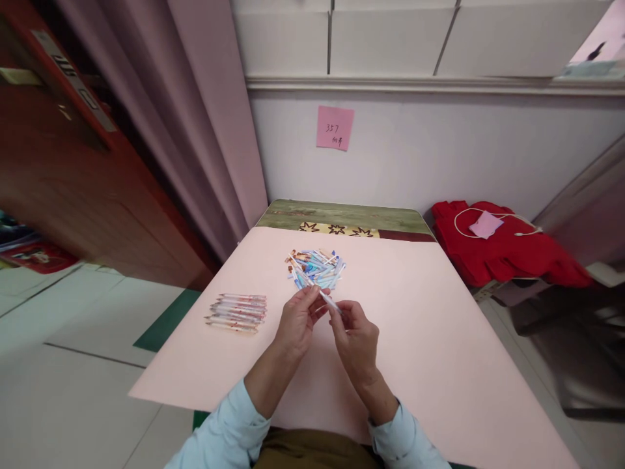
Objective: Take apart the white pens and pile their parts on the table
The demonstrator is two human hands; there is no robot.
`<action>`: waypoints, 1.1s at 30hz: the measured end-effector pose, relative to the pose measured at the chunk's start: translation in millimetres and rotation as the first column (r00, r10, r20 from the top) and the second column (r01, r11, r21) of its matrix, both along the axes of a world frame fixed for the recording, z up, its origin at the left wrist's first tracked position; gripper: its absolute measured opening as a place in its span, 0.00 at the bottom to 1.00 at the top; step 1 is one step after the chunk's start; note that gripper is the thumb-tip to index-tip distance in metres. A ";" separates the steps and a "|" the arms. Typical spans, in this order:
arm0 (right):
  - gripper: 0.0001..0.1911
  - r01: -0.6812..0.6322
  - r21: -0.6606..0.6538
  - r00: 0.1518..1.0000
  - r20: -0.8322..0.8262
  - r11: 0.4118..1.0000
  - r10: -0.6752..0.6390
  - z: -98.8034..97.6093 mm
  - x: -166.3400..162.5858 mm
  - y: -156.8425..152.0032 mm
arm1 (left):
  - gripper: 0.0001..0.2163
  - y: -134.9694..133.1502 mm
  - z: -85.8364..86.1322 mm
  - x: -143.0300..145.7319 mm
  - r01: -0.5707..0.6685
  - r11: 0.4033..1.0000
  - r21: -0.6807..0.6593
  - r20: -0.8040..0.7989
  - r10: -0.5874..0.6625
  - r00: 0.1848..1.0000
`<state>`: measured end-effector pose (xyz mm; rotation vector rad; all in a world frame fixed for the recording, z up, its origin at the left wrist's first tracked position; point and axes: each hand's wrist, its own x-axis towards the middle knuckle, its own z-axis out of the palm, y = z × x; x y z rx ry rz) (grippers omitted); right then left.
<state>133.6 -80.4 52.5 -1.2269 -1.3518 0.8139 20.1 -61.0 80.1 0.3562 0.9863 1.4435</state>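
Between my two hands I hold a slim, whitish pen [330,301] tilted over the table. My left hand [299,315] pinches its upper end, and the fingers of my right hand [355,332] are closed round its lower end. Just beyond them lies a loose pile of pen parts [317,266] in blue, white and brown, pointing in many directions. To the left of my left hand, several assembled pens [237,312] with clear and reddish barrels lie side by side in a row, tips to the left. My fingers hide part of the held pen.
Pale pink paper [415,339] covers most of the table, whose green wood-patterned far edge [342,212] meets the wall. A red cloth [502,251] with a white cable lies at the right. A reddish-brown door [112,189] and purple curtain [205,117] stand at the left.
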 end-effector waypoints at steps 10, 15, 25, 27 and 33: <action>0.25 -0.172 -0.235 0.965 -0.237 0.957 0.115 11.3 2.5 0.4 | 0.11 -3.9 1.7 5.7 0.059 0.991 0.117 -0.061 -0.052 0.997; 0.19 -0.282 -0.287 0.894 -0.424 0.916 0.142 2.7 -3.0 0.7 | 0.12 -1.9 -3.0 8.0 -0.089 0.989 0.120 -0.082 0.099 0.992; 0.28 -0.348 -0.384 0.821 -0.565 0.855 0.081 6.5 -2.5 0.7 | 0.12 -4.1 -3.7 7.6 0.007 0.995 0.096 -0.053 -0.002 0.999; 0.27 -0.373 -0.379 0.805 -0.586 0.847 0.093 6.5 -2.9 0.7 | 0.12 -2.9 -3.8 6.5 -0.032 0.993 0.114 -0.070 0.040 0.997; 0.19 -0.342 -0.307 0.776 -0.625 0.888 0.083 8.0 -5.4 -0.3 | 0.11 -0.5 -3.4 3.0 -0.033 0.991 0.129 -0.072 0.043 0.997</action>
